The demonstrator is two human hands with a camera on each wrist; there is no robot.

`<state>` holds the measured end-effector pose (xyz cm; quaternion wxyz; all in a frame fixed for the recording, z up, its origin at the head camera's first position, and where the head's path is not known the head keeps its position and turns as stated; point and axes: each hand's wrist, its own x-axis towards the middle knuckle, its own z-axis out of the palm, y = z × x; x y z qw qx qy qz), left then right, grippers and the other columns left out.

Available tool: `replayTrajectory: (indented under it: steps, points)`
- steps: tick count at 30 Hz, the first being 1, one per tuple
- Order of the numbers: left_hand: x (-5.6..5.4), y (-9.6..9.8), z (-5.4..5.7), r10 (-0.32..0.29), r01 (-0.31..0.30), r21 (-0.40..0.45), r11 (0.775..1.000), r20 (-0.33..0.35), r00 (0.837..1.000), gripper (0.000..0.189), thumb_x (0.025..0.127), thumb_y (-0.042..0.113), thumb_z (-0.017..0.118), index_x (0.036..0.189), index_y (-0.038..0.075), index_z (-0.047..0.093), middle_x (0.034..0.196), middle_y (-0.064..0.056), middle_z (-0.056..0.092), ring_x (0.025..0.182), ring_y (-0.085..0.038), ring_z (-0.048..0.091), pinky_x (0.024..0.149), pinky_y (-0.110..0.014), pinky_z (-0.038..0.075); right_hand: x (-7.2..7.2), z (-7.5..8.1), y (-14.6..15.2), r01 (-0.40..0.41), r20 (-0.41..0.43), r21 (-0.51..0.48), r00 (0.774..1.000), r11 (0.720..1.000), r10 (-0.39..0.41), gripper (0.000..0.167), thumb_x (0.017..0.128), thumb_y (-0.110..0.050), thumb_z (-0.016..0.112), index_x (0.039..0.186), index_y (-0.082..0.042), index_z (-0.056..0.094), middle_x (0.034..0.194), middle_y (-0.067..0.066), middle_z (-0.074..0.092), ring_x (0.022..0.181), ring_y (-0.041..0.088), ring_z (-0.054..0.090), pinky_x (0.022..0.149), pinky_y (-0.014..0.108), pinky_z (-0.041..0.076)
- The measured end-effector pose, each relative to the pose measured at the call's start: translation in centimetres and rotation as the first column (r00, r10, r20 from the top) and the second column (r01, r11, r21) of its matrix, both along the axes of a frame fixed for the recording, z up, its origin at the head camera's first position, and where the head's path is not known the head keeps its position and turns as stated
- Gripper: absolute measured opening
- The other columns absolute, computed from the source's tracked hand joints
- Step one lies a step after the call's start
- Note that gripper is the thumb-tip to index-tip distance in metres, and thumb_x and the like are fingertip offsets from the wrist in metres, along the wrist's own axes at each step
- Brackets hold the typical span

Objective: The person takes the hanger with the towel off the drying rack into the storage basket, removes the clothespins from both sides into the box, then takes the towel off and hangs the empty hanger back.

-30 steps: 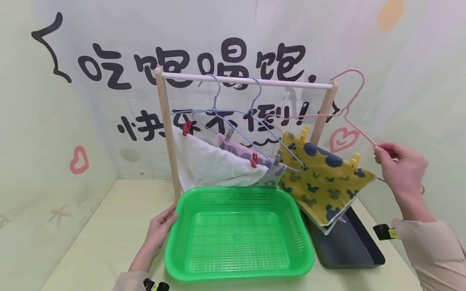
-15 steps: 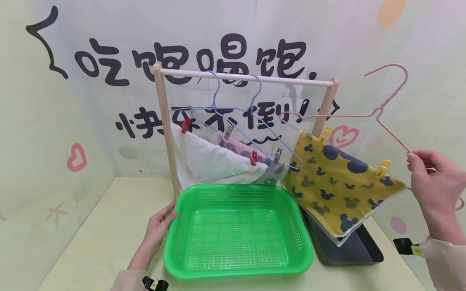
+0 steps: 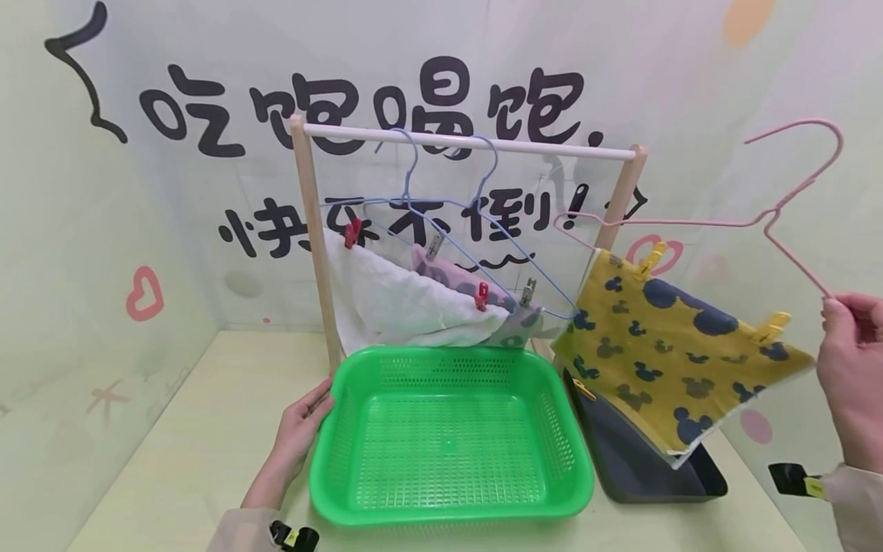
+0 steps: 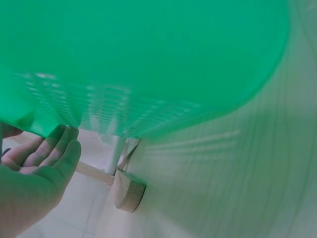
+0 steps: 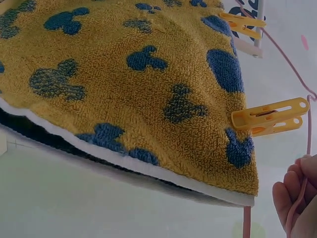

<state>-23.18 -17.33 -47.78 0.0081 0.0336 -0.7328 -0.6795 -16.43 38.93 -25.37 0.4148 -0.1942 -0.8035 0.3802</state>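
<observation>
My right hand [image 3: 855, 376] pinches the sloping arm of a pink wire clothes hanger [image 3: 697, 223], whose hook points up beside the drying rack. A yellow towel [image 3: 641, 353] with dark blue mouse-head prints is folded over the hanger's lower bar. Two yellow clothespins [image 5: 270, 116] clip it there, and the towel hangs tilted over the dark tray. My left hand [image 3: 300, 437] touches the left side of a green plastic basket [image 3: 451, 517], which holds nothing. In the left wrist view its fingers [image 4: 64, 148] lie fairly straight against the rim.
Behind the basket stands a wooden rack [image 3: 316, 253] with a white rail. On it hang two blue hangers [image 3: 408, 184] carrying a white towel [image 3: 407, 307] and a pink-grey cloth [image 3: 458, 280]. A dark grey tray [image 3: 621, 460] with a yellow clothespin [image 3: 582, 389] stands right of the basket.
My right hand has moved right, carrying the pink hanger and yellow towel away from the rack. A yellow clothespin in the tray has come into sight. The left hand stays at the basket.
</observation>
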Motion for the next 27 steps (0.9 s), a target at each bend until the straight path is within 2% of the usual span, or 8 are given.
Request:
replayTrajectory:
  steps: [10,13,17,20,23,27]
  points:
    - [0.0,0.1,0.2,0.004,-0.004,0.005,1.000,0.003,1.000,0.048,0.098,0.016,0.051,0.140,-0.003,0.037,0.142,-0.019,0.039,0.096,0.018,0.047,0.086,-0.006,0.042,0.3,0.2,1.0,0.029,-0.035,0.002,0.999,1.000,-0.029,0.024,0.101,-0.024,0.041,0.085,-0.041,0.044,0.081,-0.024,0.042,0.070,-0.004,0.034,0.056,0.010,0.025]
    - [0.1,0.1,0.2,0.003,-0.003,0.006,1.000,0.002,1.000,0.048,0.098,0.016,0.051,0.140,-0.003,0.037,0.142,-0.019,0.039,0.096,0.018,0.047,0.086,-0.006,0.041,0.1,0.2,1.1,0.031,-0.068,0.023,0.997,0.999,-0.029,0.025,0.102,-0.023,0.039,0.085,-0.042,0.041,0.081,-0.027,0.041,0.074,-0.009,0.035,0.066,0.012,0.026]
    - [0.1,0.1,0.2,0.004,-0.004,0.009,1.000,0.001,1.000,0.048,0.098,0.016,0.051,0.140,-0.003,0.037,0.142,-0.019,0.039,0.095,0.018,0.047,0.086,-0.006,0.042,-0.1,0.1,1.2,0.006,-0.096,-0.008,0.995,1.000,-0.007,0.025,0.102,-0.022,0.037,0.088,-0.042,0.041,0.082,-0.030,0.040,0.079,-0.012,0.036,0.079,0.012,0.026]
    - [0.1,0.1,0.2,0.007,-0.007,0.011,1.000,0.003,1.000,0.048,0.098,0.015,0.051,0.140,-0.003,0.037,0.142,-0.019,0.039,0.096,0.018,0.047,0.086,-0.006,0.041,-0.1,0.0,1.3,-0.011,-0.106,-0.040,0.994,0.999,0.007,0.026,0.102,-0.020,0.035,0.090,-0.042,0.041,0.083,-0.031,0.040,0.079,-0.012,0.036,0.083,0.012,0.026]
    - [0.0,0.1,0.1,0.008,-0.008,0.014,1.000,0.006,1.000,0.048,0.098,0.015,0.051,0.140,-0.003,0.037,0.142,-0.018,0.039,0.096,0.018,0.047,0.086,-0.006,0.041,0.0,0.0,1.2,-0.026,-0.132,-0.037,0.991,0.999,0.021,0.027,0.102,-0.019,0.036,0.088,-0.041,0.043,0.082,-0.030,0.041,0.078,-0.012,0.037,0.082,0.011,0.027]
    - [0.0,0.1,0.1,0.009,-0.009,0.018,1.000,0.004,1.000,0.047,0.098,0.014,0.051,0.139,-0.003,0.037,0.142,-0.019,0.039,0.095,0.018,0.047,0.086,-0.006,0.042,0.1,0.2,0.7,-0.009,-0.141,0.051,0.990,0.999,0.016,0.027,0.101,-0.020,0.041,0.086,-0.042,0.044,0.081,-0.029,0.043,0.077,-0.011,0.038,0.072,0.011,0.028]
